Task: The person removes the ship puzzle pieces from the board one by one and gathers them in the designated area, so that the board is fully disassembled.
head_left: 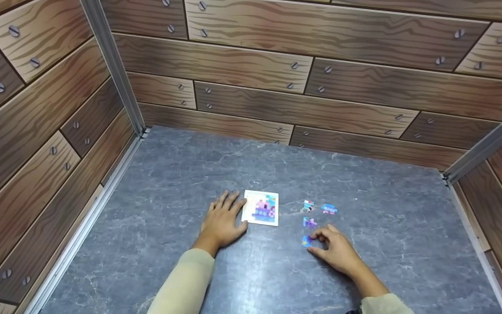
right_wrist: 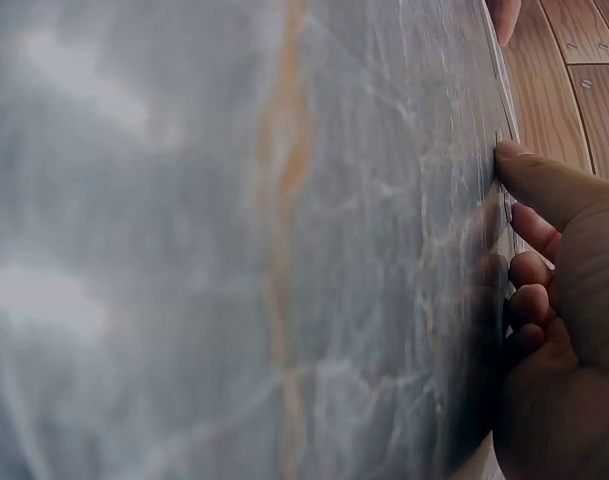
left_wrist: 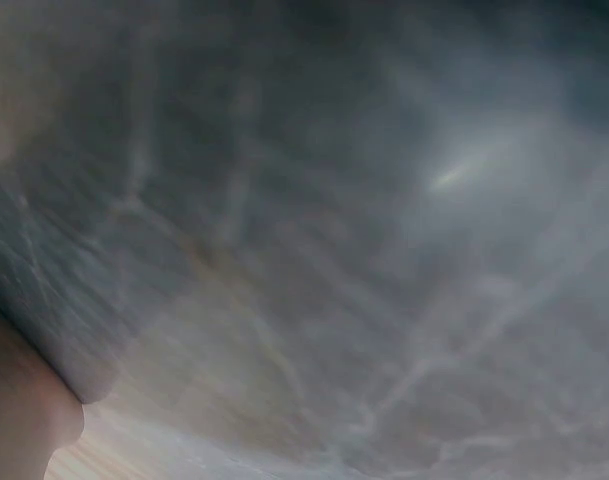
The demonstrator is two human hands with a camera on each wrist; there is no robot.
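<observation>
A white-bordered picture card [head_left: 260,208] with a pink and blue picture lies flat on the grey marbled table. My left hand [head_left: 222,221] rests at its left side, fingers spread, with index finger and thumb by the card's edge. To the right, my right hand [head_left: 336,249] pinches a small blue and purple puzzle piece [head_left: 306,241] between thumb and forefinger, close to the tabletop. In the right wrist view the same hand [right_wrist: 574,270] shows its other fingers curled; the piece is mostly hidden there. The left wrist view holds mostly blurred tabletop.
Just beyond the right hand lie a purple and blue puzzle piece [head_left: 310,223], a multicoloured piece [head_left: 308,206] and a blue and pink piece [head_left: 329,209]. Wood-patterned walls [head_left: 251,74] with metal corner posts [head_left: 116,65] enclose the table [head_left: 181,161] at the back and sides.
</observation>
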